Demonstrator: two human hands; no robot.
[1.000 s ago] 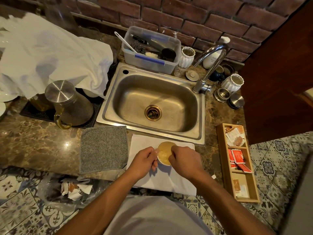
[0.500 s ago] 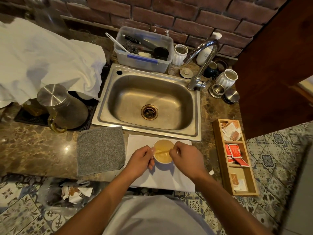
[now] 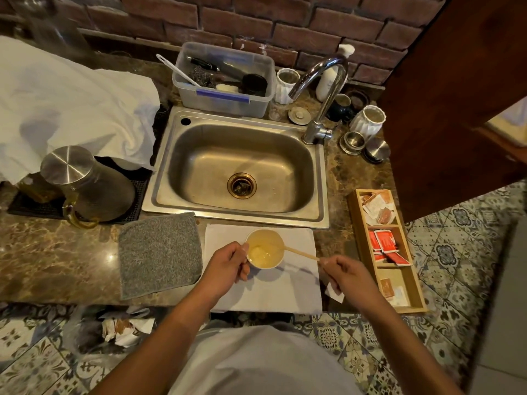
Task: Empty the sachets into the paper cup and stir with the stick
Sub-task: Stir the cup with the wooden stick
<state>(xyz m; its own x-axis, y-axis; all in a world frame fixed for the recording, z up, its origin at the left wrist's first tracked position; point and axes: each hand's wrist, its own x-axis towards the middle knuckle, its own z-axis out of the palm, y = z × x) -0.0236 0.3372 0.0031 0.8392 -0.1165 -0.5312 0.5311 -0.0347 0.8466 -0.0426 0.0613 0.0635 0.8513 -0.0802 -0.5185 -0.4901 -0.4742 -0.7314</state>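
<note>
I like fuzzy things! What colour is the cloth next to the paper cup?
The cloth is speckled grey, seen best in the head view.

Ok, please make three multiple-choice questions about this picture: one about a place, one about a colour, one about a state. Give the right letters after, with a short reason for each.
1. Where does the paper cup stand?
A. inside the sink
B. on the white cloth in front of the sink
C. in the wooden tray

2. What colour are the sachets in the middle compartment of the wooden tray?
A. red
B. blue
C. green

3. What is the right hand doing?
A. resting flat on the counter
B. turning the tap
C. pinching the stick

Answers:
1 B: the cup sits on the cloth, with the left hand at its side.
2 A: those packets are red with white print.
3 C: its fingers grip the stick's outer end, the other end reaching over the cup's rim.
</note>
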